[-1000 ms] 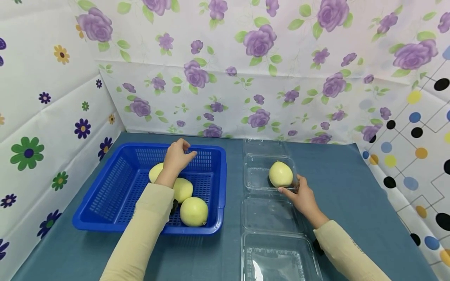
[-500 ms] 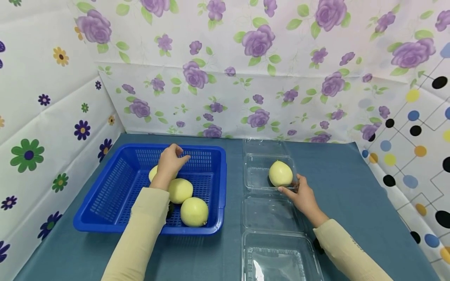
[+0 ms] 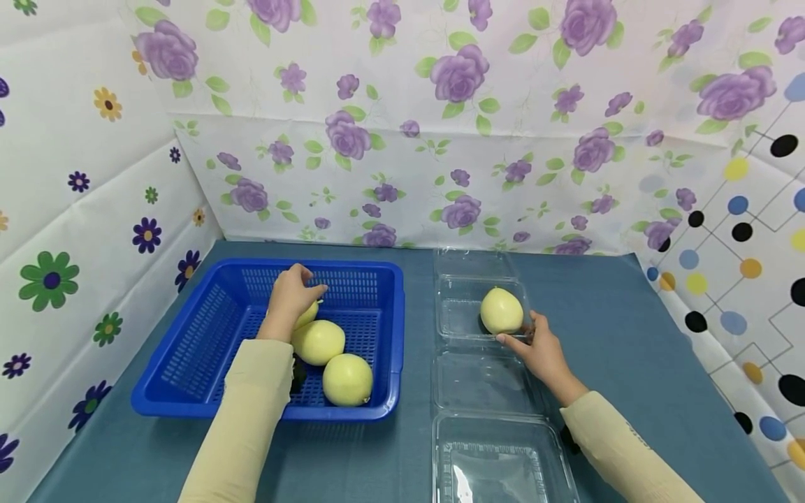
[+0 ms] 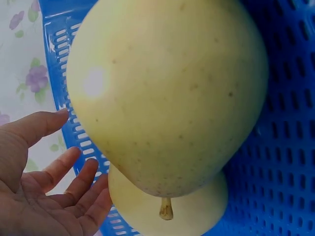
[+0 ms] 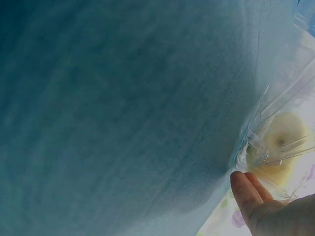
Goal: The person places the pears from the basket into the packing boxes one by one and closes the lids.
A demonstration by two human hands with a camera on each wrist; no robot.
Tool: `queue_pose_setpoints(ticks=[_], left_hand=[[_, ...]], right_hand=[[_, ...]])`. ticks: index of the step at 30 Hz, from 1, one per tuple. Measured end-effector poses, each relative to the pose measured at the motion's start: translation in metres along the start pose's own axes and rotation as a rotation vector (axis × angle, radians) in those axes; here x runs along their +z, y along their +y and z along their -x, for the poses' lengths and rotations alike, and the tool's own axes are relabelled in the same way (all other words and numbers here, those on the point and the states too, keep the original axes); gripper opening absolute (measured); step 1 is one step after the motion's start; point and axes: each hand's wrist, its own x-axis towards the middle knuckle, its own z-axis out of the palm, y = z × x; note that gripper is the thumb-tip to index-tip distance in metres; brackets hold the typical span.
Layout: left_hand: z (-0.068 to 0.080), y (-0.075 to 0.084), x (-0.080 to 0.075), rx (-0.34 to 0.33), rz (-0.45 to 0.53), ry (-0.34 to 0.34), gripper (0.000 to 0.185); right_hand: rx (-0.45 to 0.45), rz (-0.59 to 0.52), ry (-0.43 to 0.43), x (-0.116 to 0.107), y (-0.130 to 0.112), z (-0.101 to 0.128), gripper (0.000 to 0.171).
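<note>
A blue slotted basket (image 3: 207, 335) holds three pale yellow pears. My left hand (image 3: 292, 293) hovers over the far pear (image 3: 309, 315), fingers bent down toward it. In the left wrist view the hand (image 4: 44, 196) lies relaxed, apart from a large near pear (image 4: 167, 98) and a stemmed pear (image 4: 197, 211) behind it. Two more pears (image 3: 321, 341) (image 3: 347, 378) lie nearer in the basket. My right hand (image 3: 537, 346) touches the near right corner of a clear clamshell box (image 3: 455, 325) holding one pear (image 3: 502, 311). In the right wrist view, straight fingertips (image 5: 246, 191) rest beside the box (image 5: 266, 118).
A second clear clamshell box (image 3: 499, 461) lies open in front of the first. A blue cloth (image 3: 616, 335) covers the table. Flowered and dotted sheets wall in the left, back and right sides.
My left hand has moved left and down inside the basket, closer to the far pear. The right hand and the boxed pear have stayed put.
</note>
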Motion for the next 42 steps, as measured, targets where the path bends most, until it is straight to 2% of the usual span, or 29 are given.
queue_pose_setpoints(ticks=[13, 22, 34, 42], left_hand=[[0.002, -0.015, 0.0, -0.064, -0.019, 0.004, 0.056], [0.003, -0.019, -0.001, -0.107, -0.014, 0.017, 0.061], [0.004, -0.023, -0.003, -0.193, -0.046, -0.077, 0.084], [0.003, -0.026, 0.002, -0.216, -0.073, -0.072, 0.089]], right_hand=[[0.01, 0.004, -0.013, 0.004, -0.001, -0.001, 0.1], [0.004, 0.001, -0.01, 0.005, -0.002, 0.0, 0.1], [0.014, 0.01, -0.01, 0.003, -0.003, 0.0, 0.1], [0.012, 0.016, -0.012, 0.001, -0.001, 0.0, 0.101]])
